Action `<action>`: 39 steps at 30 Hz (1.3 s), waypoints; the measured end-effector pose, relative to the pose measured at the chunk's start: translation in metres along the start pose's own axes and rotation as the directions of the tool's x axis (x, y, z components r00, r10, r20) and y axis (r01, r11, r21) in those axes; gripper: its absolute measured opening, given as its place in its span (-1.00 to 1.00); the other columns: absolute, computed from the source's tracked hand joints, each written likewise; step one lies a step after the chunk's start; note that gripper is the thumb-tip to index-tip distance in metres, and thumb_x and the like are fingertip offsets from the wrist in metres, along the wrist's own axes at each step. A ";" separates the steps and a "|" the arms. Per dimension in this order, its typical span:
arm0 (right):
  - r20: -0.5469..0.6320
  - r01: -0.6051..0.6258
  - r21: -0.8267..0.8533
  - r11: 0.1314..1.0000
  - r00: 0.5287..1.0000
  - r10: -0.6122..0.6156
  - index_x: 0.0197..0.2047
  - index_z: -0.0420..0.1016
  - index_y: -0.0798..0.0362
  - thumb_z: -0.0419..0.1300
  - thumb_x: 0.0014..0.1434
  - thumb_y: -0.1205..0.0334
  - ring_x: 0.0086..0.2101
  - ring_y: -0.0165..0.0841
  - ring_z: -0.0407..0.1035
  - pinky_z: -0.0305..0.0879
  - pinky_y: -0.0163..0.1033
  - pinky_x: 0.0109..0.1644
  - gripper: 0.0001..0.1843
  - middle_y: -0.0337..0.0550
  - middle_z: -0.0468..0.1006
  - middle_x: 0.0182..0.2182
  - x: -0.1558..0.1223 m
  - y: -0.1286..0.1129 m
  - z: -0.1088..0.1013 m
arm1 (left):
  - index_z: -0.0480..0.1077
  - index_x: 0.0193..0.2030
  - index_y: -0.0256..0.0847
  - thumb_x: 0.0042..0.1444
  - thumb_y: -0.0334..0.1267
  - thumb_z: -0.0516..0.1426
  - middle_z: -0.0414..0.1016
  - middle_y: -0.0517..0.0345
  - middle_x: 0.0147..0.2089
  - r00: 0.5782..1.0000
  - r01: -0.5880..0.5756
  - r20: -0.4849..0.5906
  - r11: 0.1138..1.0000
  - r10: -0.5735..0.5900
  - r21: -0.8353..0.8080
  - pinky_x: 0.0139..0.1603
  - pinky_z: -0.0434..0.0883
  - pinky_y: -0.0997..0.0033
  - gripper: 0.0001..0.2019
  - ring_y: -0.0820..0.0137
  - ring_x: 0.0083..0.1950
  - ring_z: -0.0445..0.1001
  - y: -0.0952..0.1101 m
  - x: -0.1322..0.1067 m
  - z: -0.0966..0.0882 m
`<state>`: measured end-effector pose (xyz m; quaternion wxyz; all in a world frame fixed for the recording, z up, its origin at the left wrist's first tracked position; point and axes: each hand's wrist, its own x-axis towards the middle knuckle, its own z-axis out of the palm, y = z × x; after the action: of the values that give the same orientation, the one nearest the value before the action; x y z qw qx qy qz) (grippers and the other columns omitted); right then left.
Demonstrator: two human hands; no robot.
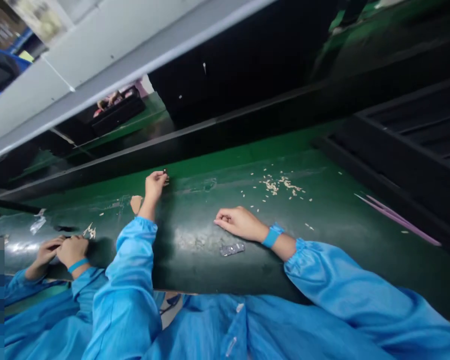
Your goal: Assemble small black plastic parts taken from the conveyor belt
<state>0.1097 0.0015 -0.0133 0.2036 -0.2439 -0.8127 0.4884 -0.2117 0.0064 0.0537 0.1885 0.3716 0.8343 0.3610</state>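
Reading clock directions from the glossy dark-grey flat rectangular piece (232,249), lying loose on the smooth dark-green worktop (195,272). At ten o'clock, seems to pinch a tiny dark piece (165,171) between the closed fingertips of the bare left hand (154,185). Towards half past twelve, rests the bare right hand (242,222) just beside the grey piece, curled loosely; impossible to say whether around anything.

Could lose the tiny dark piece by slackening that pinch, then struggle to find it against so dark a surface. Could sweep the grey piece towards six o'clock, and over the near edge, by dropping the right wrist or dragging the blue wristband (273,235) back. Could scatter the small pale rod-shaped bits (281,186) at half past one by swinging the right forearm outward, some already being spread thin. Near three o'clock, could nudge the slim pinkish-purple tweezers (401,219) with the loose blue right sleeve (333,265). Could drag the flat tan scrap (136,204) beside the left wrist with the gathered cuff. At nine o'clock, could jostle the co-worker's hands (65,250) by drawing the left elbow out, working so close together.
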 end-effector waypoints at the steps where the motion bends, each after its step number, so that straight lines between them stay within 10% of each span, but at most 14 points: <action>1: -0.028 -0.005 0.046 0.999 1.000 0.007 -0.32 0.53 0.03 0.17 0.28 0.08 -0.50 -0.37 0.41 0.23 -0.28 -0.35 -0.76 -0.23 0.55 -0.53 -0.001 0.001 0.001 | 0.37 -0.05 -0.27 0.25 -0.11 0.19 0.63 -0.03 -0.13 0.998 -0.016 0.063 0.997 0.021 -0.072 -0.02 0.60 0.23 -0.72 0.30 -0.07 0.65 -0.001 -0.021 0.021; 5: -0.365 -0.016 0.263 0.965 0.924 0.115 -0.18 0.50 0.03 0.15 0.27 0.12 -0.37 -0.33 0.48 0.39 -0.24 -0.27 -0.82 -0.16 0.61 -0.35 0.000 0.009 -0.003 | 0.27 -0.10 -0.20 0.16 0.12 0.25 0.66 -0.07 -0.14 0.910 0.126 0.398 0.832 0.121 -0.540 -0.13 0.65 0.19 -0.56 0.26 -0.19 0.69 0.001 -0.112 0.091; 10: -0.541 0.026 0.282 0.959 0.830 0.136 -0.02 0.54 0.02 0.19 0.24 0.19 -0.04 -0.22 0.51 0.52 -0.11 0.01 -0.74 -0.02 0.60 -0.01 0.002 0.015 -0.016 | 0.38 0.07 -0.26 0.07 0.13 0.34 0.68 -0.10 -0.18 0.826 0.215 0.529 0.760 0.194 -0.614 -0.09 0.64 0.16 -0.41 0.18 -0.19 0.70 0.012 -0.160 0.128; 18: -0.344 0.014 0.428 0.904 0.927 0.148 0.01 0.62 0.11 0.22 0.27 0.14 -0.17 -0.30 0.57 0.54 -0.19 -0.11 -0.67 -0.02 0.69 -0.08 0.002 0.012 -0.017 | 0.49 0.03 -0.33 0.20 -0.02 0.24 0.68 -0.09 -0.10 0.836 -0.040 0.433 0.826 0.335 -0.562 -0.05 0.55 0.32 -0.58 0.27 -0.12 0.66 0.014 -0.164 0.130; 39: -0.319 -0.018 0.369 0.929 0.936 0.145 -0.04 0.67 0.15 0.18 0.24 0.32 -0.22 -0.36 0.58 0.47 -0.26 -0.07 -0.71 -0.06 0.72 -0.15 0.008 0.013 -0.018 | 0.53 -0.10 -0.31 0.24 -0.10 0.14 0.65 0.04 -0.25 0.857 -0.216 0.375 0.908 0.353 -0.360 -0.18 0.47 0.45 -0.70 0.35 -0.22 0.59 0.018 -0.165 0.123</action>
<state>0.1160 0.0240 -0.0164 0.3615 -0.3175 -0.6508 0.5873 -0.0237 -0.0529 -0.0070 0.3674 0.5292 0.6405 0.4180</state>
